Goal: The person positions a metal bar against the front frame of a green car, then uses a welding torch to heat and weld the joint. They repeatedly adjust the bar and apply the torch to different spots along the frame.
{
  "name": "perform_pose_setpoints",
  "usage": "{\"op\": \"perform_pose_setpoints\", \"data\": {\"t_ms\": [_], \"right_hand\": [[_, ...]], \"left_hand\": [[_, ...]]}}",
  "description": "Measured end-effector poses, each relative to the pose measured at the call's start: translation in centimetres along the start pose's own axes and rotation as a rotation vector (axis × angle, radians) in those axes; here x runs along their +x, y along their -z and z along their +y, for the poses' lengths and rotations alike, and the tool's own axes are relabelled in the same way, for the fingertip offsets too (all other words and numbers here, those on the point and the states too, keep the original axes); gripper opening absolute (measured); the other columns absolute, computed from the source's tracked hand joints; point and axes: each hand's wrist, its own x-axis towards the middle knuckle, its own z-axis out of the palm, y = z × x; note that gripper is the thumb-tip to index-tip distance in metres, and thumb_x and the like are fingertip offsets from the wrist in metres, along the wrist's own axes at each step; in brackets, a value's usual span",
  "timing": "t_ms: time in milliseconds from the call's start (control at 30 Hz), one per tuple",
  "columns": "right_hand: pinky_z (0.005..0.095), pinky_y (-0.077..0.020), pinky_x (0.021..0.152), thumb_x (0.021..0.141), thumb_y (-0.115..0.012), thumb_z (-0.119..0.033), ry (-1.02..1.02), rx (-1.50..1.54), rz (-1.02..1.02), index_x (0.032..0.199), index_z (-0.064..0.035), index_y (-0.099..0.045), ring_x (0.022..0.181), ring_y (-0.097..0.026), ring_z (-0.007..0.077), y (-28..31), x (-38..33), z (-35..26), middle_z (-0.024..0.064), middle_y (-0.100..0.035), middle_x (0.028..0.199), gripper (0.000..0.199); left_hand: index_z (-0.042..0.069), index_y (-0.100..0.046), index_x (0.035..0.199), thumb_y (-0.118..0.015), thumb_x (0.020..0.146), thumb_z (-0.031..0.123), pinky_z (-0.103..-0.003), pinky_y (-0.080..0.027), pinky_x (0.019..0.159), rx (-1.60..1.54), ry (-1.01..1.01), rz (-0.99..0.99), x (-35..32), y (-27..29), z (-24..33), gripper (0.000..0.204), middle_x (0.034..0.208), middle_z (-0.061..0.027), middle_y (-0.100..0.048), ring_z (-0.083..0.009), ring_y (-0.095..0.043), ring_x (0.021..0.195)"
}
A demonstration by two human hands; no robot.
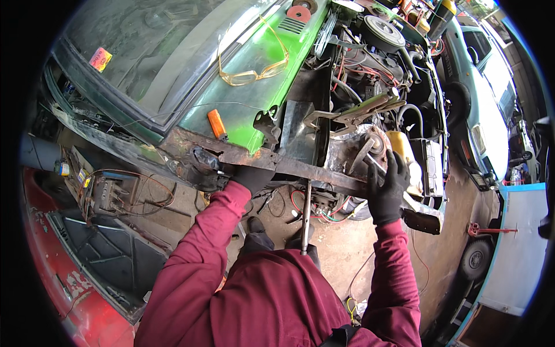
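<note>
Both my hands wear black gloves. My left hand (252,178) is at the underside of a rusty metal rail (312,171) on the car's body; its fingers are hidden beneath the rail. Near the rail's right end, my right hand (390,194) has its fingers stretched forward and apart. It appears to touch the metal there, though the exact contact is unclear. Between my hands a slim metal rod (306,220) reaches from the rail toward my shirt. Beyond the rail, locking clamps (358,113) lie over the engine bay.
Safety glasses (254,74), an orange lighter (217,124) and a red grinding disc (299,18) lie on the green panel. Behind are the engine's round air cleaner (384,33) and hoses. A red panel (43,254) stands left; a pale vehicle (488,110) is parked right. Cables trail across the floor.
</note>
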Motion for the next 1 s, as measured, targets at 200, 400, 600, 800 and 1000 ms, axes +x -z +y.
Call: {"op": "perform_pose_setpoints", "data": {"t_ms": [200,400,600,800,1000], "right_hand": [[0.0581,-0.033,0.123,0.1,-0.074,-0.03,-0.036,0.016,-0.048,0.153,-0.0074,-0.06,0.14,-0.054,0.0422,-3.1,-0.3,0.7,0.0208,-0.061,0.148,0.059],[0.0582,-0.0332,0.122,0.1,-0.073,-0.026,-0.04,0.016,-0.116,0.153,-0.007,-0.061,0.137,-0.054,0.0436,-2.9,0.2,0.5,0.0209,-0.061,0.147,0.057],[0.0585,-0.0347,0.12,0.1,-0.072,-0.023,-0.022,0.018,-0.123,0.152,-0.007,-0.062,0.134,-0.055,0.0448,-2.8,0.6,0.2,0.0215,-0.061,0.146,0.055],[0.058,-0.0353,0.119,0.099,-0.072,-0.024,-0.016,0.025,-0.113,0.151,-0.0072,-0.062,0.134,-0.055,0.0447,-2.7,0.4,0.3,0.0214,-0.062,0.146,0.055],[0.0595,-0.0331,0.122,0.099,-0.072,-0.032,-0.024,0.027,-0.075,0.152,-0.0061,-0.062,0.135,-0.054,0.0463,-3.2,-0.1,1.0,0.0228,-0.061,0.147,0.059]], "left_hand": [[0.007,-0.054,0.156,-0.054,0.111,0.031,-0.054,-0.043,0.12,-0.25,-0.031,0.142,2.8,-2.4,-2.6,0.051,0.158,-0.0198,-0.053,-0.0413,-0.052,0.143],[0.008,-0.054,0.155,-0.054,0.11,0.033,-0.055,-0.044,0.118,-0.341,-0.023,0.148,2.7,-3.1,-4.9,0.051,0.157,-0.0203,-0.054,-0.0419,-0.053,0.141],[0.008,-0.055,0.153,-0.055,0.11,0.034,-0.056,-0.045,0.117,-0.381,-0.016,0.145,2.4,-3.1,-5.6,0.051,0.156,-0.0209,-0.055,-0.0425,-0.055,0.14],[0.008,-0.056,0.152,-0.055,0.11,0.036,-0.057,-0.047,0.116,-0.41,-0.021,0.165,2.7,-3.3,-6.0,0.051,0.156,-0.0214,-0.056,-0.0431,-0.056,0.138],[0.008,-0.057,0.151,-0.056,0.109,0.038,-0.058,-0.048,0.114,-0.494,-0.048,0.218,3.5,-3.7,-5.4,0.051,0.155,-0.022,-0.056,-0.0438,-0.057,0.136]]}}
